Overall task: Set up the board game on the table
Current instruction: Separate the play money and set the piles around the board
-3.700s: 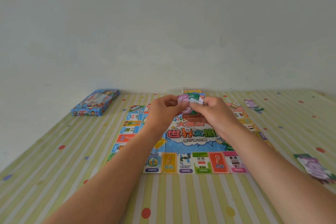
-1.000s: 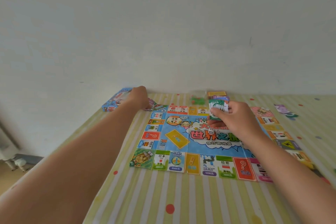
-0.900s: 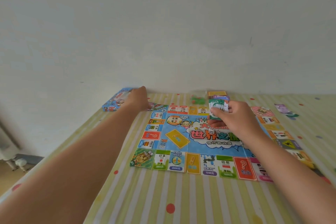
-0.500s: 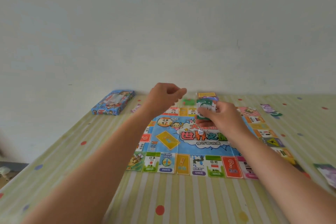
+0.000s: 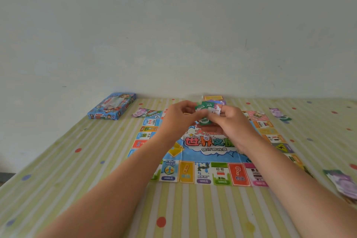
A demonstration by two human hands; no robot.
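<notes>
Hands, two, bare, raised over the far half of the board: the right hand grasps a fanned wad of paper money from beneath, and the left hand pinches the wad's edge between thumb and forefinger, as if to peel off a note. Table, green-striped dotted cloth, carries everything. Board, unfolded flat at the table's middle. Box, blue, well apart from the board, past its far left corner. Loose notes in three lots: left heap just beside the board's far left corner, far right heap off its far right corner, near right heap off its near right corner. Card stack, orange-topped, just beyond the board's far edge. Die, white, on the board's centre panel, under the hands. Handling, by my judgement: dealing money is the step in hand. Slide the top note sideways so thin paper does not double up, count singly, and lay each share clear of the board's squares. Legible: "1000" on the green note; "2000元", "1200元", "印尼" and "机会" along the board's near edge; "P" at its far left corner; "世界之" at centre, the rest hidden by the right wrist.
</notes>
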